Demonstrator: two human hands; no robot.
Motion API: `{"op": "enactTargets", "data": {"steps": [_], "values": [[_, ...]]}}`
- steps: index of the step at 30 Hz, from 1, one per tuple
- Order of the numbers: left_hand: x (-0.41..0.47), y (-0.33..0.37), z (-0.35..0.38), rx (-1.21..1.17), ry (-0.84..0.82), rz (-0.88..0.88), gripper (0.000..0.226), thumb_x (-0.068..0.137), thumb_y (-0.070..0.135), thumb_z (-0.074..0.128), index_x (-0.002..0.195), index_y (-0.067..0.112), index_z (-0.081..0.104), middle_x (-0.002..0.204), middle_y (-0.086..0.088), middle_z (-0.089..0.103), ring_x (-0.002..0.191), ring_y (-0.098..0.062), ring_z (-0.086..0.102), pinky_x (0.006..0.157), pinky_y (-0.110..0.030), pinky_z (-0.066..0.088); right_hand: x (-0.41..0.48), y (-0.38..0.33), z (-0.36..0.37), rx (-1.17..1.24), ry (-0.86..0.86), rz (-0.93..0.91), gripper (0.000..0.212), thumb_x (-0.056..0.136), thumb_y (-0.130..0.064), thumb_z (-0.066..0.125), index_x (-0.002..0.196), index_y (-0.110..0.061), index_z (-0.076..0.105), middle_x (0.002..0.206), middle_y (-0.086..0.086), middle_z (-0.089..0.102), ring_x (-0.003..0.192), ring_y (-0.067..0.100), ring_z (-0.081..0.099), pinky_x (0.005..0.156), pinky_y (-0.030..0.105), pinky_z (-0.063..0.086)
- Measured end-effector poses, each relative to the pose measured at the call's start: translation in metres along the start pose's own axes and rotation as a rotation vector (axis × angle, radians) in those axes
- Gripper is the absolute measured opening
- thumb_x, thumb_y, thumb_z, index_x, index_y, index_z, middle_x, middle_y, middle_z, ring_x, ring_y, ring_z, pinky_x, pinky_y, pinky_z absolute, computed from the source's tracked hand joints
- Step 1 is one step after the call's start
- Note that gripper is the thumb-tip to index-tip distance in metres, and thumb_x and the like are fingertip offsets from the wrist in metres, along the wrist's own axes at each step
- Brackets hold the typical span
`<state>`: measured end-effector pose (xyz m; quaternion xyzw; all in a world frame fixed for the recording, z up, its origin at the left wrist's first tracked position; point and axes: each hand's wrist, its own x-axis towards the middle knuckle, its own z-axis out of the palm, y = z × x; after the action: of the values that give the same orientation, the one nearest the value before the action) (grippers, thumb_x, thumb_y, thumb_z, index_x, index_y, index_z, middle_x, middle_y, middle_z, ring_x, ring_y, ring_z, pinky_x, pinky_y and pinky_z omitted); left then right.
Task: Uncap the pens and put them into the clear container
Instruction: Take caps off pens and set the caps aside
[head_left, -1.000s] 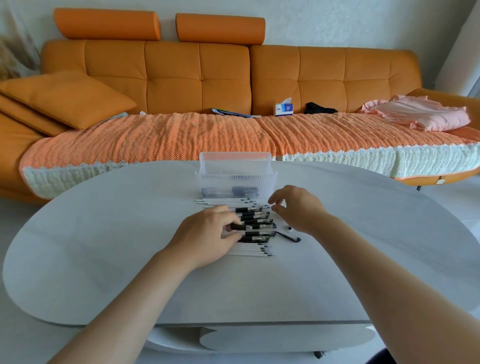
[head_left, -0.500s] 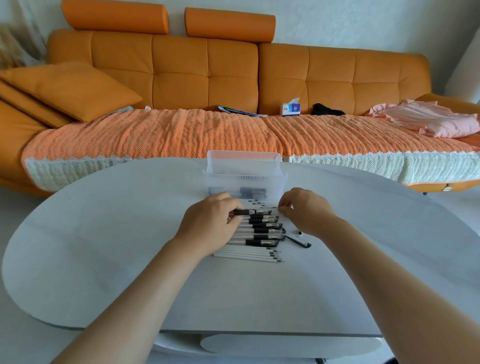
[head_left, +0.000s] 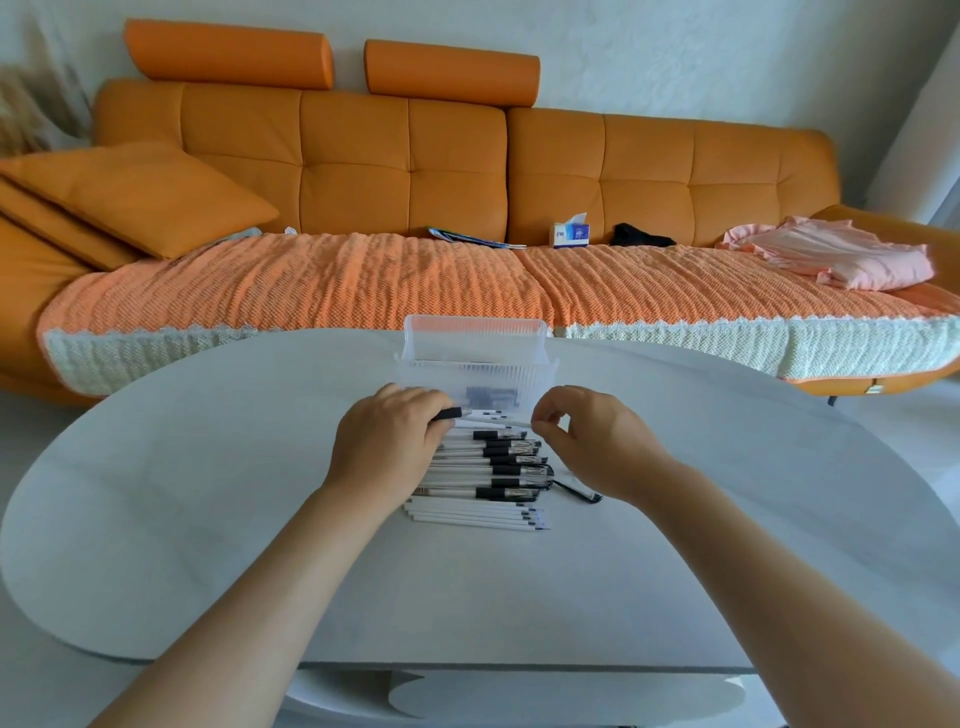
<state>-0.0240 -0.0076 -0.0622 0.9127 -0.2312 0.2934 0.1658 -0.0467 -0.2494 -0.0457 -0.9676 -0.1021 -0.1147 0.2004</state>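
Left hand: at 9 o'clock of the pile, fingers curled round the black end of one pen, knuckles up, just above the table.
Right hand: at 3 o'clock of the pile, thumb and fingertips pinched together on the other end of that same pen; the remaining fingers are loosely bent.
Held pen: a white barrel lying crosswise between the two hands, over the far edge of the pile and just in front of the container's near wall.
Pile of pens: stacked side by side between the hands, white barrels with black sections towards the right; a row of thin white ones sits at its 6 o'clock edge.
Clear container: at 12 o'clock of the pile, upright and open, with a few dark pieces showing through its ribbed wall near the bottom.
Loose black piece: at 4 o'clock of the pile, alone on the table.
Sofa: orange, beyond the table, with a tissue box and pink cloth on its seat.
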Motion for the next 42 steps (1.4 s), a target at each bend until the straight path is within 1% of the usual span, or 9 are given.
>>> {"op": "enactTargets", "data": {"steps": [6,11,15,18,23,27,29,37,42], "values": [[-0.002,0.004,0.003,-0.034,-0.058,-0.009,0.006,0.090,0.031,0.064,0.088,0.027,0.067,0.080,0.013,0.067,0.079,-0.015,0.058,0.054,-0.025,0.034,-0.005,0.000,0.004,0.012,-0.030,-0.023,0.022,0.100,-0.031,0.052,0.117,-0.036,0.064,0.101,-0.018,0.063,0.080,0.003,0.056,0.066,0.020,0.040],[-0.002,0.006,0.006,-0.037,-0.102,-0.031,0.011,0.093,0.036,0.058,0.092,0.028,0.065,0.085,0.013,0.065,0.083,-0.012,0.057,0.057,-0.026,0.035,-0.004,0.001,0.003,-0.006,-0.030,-0.035,0.023,0.101,-0.029,0.051,0.112,-0.030,0.072,0.103,-0.015,0.064,0.093,0.010,0.060,0.069,0.020,0.039],[-0.001,0.003,0.008,-0.041,-0.114,-0.088,0.016,0.095,0.041,0.052,0.095,0.030,0.063,0.092,0.014,0.062,0.084,-0.012,0.059,0.058,-0.027,0.042,-0.002,0.007,0.001,-0.019,0.002,0.020,0.024,0.102,-0.028,0.049,0.109,-0.029,0.072,0.103,-0.012,0.064,0.087,0.010,0.058,0.063,0.019,0.038],[0.001,0.000,0.006,-0.043,-0.098,-0.149,0.022,0.094,0.050,0.049,0.095,0.034,0.064,0.092,0.016,0.062,0.082,-0.008,0.058,0.056,-0.023,0.039,-0.001,0.011,-0.001,-0.015,0.029,0.075,0.024,0.102,-0.027,0.047,0.108,-0.029,0.071,0.104,-0.010,0.063,0.086,0.012,0.057,0.061,0.021,0.038],[0.001,-0.003,0.007,-0.049,-0.128,-0.187,0.022,0.097,0.045,0.047,0.093,0.032,0.065,0.089,0.015,0.061,0.078,-0.005,0.055,0.054,-0.020,0.036,-0.002,0.009,-0.001,0.002,0.032,0.090,0.023,0.103,-0.027,0.047,0.109,-0.029,0.070,0.103,-0.012,0.062,0.084,0.010,0.055,0.060,0.019,0.038],[-0.001,-0.001,0.006,-0.126,-0.161,-0.175,0.019,0.098,0.040,0.048,0.111,0.038,0.062,0.109,0.021,0.062,0.094,-0.006,0.060,0.063,-0.022,0.040,-0.003,0.007,0.000,0.005,0.025,0.085,0.023,0.103,-0.027,0.047,0.108,-0.029,0.070,0.103,-0.013,0.062,0.074,0.003,0.051,0.057,0.016,0.034],[-0.001,0.000,0.007,-0.140,-0.170,-0.163,0.021,0.099,0.039,0.046,0.115,0.039,0.060,0.112,0.020,0.062,0.095,-0.007,0.060,0.067,-0.024,0.043,-0.003,0.008,0.000,-0.002,0.026,0.083,0.024,0.103,-0.026,0.047,0.108,-0.029,0.070,0.102,-0.013,0.061,0.076,0.005,0.051,0.058,0.016,0.035],[-0.002,-0.004,0.007,-0.167,-0.205,-0.143,0.022,0.102,0.033,0.040,0.111,0.038,0.059,0.106,0.021,0.061,0.089,-0.006,0.058,0.065,-0.025,0.041,-0.001,0.010,0.003,-0.002,0.023,0.082,0.023,0.102,-0.027,0.048,0.107,-0.031,0.070,0.099,-0.015,0.059,0.085,0.009,0.055,0.063,0.020,0.039],[-0.001,-0.004,0.006,-0.202,-0.223,-0.138,0.016,0.098,0.035,0.049,0.107,0.038,0.062,0.104,0.024,0.058,0.091,-0.001,0.055,0.068,-0.024,0.043,-0.002,0.009,0.002,0.001,0.037,0.073,0.017,0.100,-0.028,0.054,0.105,-0.032,0.070,0.099,-0.014,0.060,0.082,0.007,0.056,0.067,0.025,0.047]]}}
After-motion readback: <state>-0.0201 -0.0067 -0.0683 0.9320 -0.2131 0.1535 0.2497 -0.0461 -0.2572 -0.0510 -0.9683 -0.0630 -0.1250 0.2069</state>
